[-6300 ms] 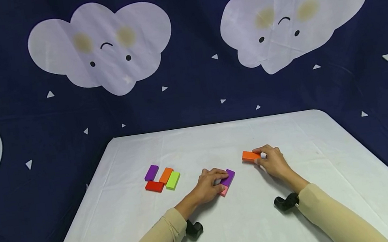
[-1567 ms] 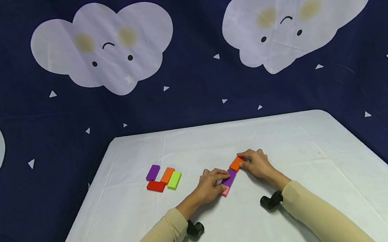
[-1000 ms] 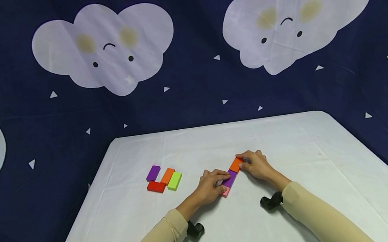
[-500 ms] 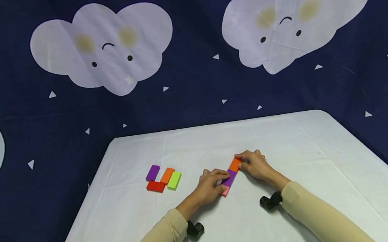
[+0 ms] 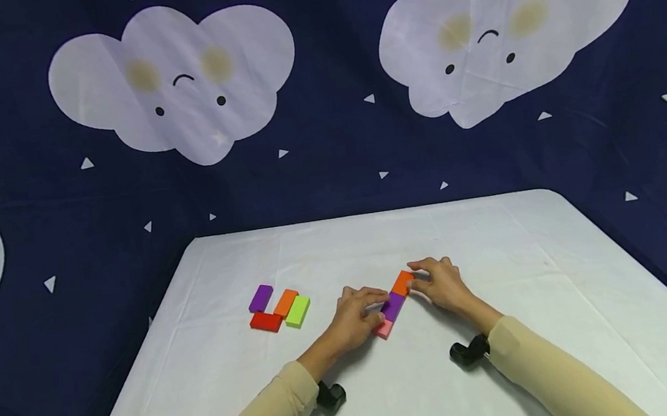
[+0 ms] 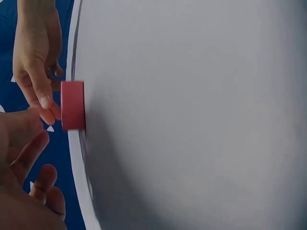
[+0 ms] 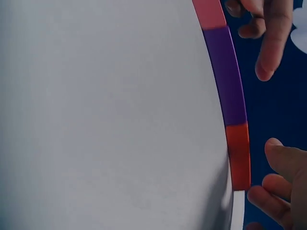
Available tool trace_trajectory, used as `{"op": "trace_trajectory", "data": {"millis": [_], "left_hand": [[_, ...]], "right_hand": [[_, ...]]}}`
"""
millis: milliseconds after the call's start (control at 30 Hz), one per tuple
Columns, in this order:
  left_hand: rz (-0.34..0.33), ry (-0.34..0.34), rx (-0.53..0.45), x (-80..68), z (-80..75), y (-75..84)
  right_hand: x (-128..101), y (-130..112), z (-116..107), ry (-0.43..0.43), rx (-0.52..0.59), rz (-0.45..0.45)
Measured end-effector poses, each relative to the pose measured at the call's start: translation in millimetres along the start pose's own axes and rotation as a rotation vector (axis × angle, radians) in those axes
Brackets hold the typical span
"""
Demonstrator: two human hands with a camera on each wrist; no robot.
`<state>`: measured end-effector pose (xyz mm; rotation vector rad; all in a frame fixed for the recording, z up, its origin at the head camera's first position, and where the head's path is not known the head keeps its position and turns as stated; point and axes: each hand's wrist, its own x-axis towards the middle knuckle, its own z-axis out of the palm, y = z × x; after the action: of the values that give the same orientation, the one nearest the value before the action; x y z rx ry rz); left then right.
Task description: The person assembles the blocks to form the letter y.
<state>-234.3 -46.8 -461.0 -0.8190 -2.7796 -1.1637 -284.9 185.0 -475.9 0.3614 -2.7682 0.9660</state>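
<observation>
Three flat blocks lie end to end in a slanted row on the white table (image 5: pixel 503 249): pink block (image 5: pixel 384 330), purple block (image 5: pixel 393 305), orange block (image 5: pixel 403 282). My left hand (image 5: pixel 354 314) sits just left of the row with loosely curled fingers. In the right wrist view its fingers (image 7: pixel 271 38) hover clear of the purple block (image 7: pixel 225 76). My right hand (image 5: pixel 445 286) is at the row's far end, fingertips against the orange block (image 7: pixel 238 155), thumb off it. The left wrist view shows the pink block (image 6: pixel 73 105) end-on.
A second cluster lies to the left: purple block (image 5: pixel 260 298), orange block (image 5: pixel 285 303), green block (image 5: pixel 298 311), red block (image 5: pixel 266 322). A dark blue cloud-print backdrop (image 5: pixel 323 132) hangs behind the table. Black wrist cameras (image 5: pixel 332 396) sit under both sleeves.
The right hand brought the orange block from the right and set it against the purple block's far end. In the last half second the left hand drew slightly left, off the purple block.
</observation>
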Motion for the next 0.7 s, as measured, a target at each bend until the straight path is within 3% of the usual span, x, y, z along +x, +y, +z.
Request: {"op": "trace_trajectory", "data": {"millis": [233,467,700], "left_hand": [[-0.073,0.138,-0.104,-5.3,-10.8,-5.0],[-0.177,0.213,-0.171,-15.8,-20.4,-8.3],[-0.215,0.254,-0.196,-27.0,-29.1,-11.3]], "right_hand": [[-11.2,-14.3,2.0,0.069,-0.083,-0.041],[-22.7,-29.8,6.1,0.050,-0.097,-0.007],[-31.2,-38.3,12.1,0.031,-0.119,0.004]]}}
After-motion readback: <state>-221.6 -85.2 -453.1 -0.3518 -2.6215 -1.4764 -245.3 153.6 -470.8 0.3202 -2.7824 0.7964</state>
